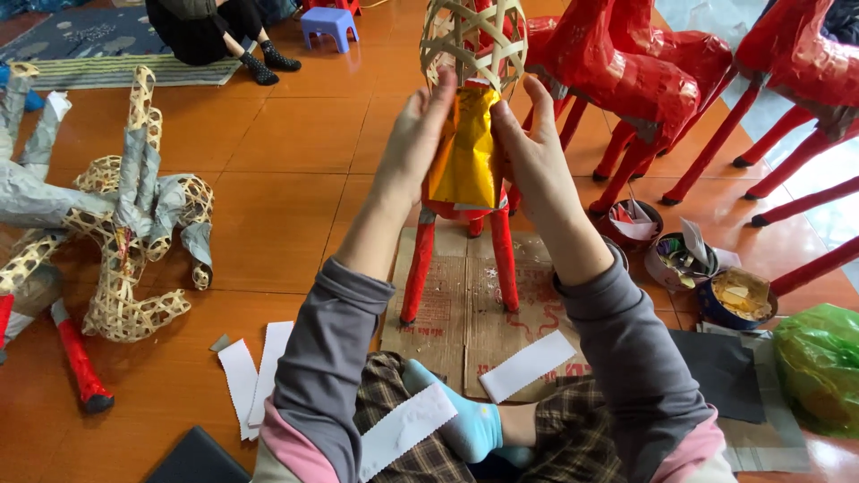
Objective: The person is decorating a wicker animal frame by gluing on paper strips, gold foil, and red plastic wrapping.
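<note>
floor [295, 134]: orange tiles | cardboard sheet [447, 313] below both hands | white paper strips [255, 371] lower left of left hand [420, 134] | bowls [707, 277] right of right hand [528, 148]

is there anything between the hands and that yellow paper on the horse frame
Nothing visible. The left hand and right hand both press directly on the yellow paper wrapped over the front of the woven horse frame, one on each side.

Glossy yellow paper [465, 148] over woven bamboo frame [474, 36].
</note>
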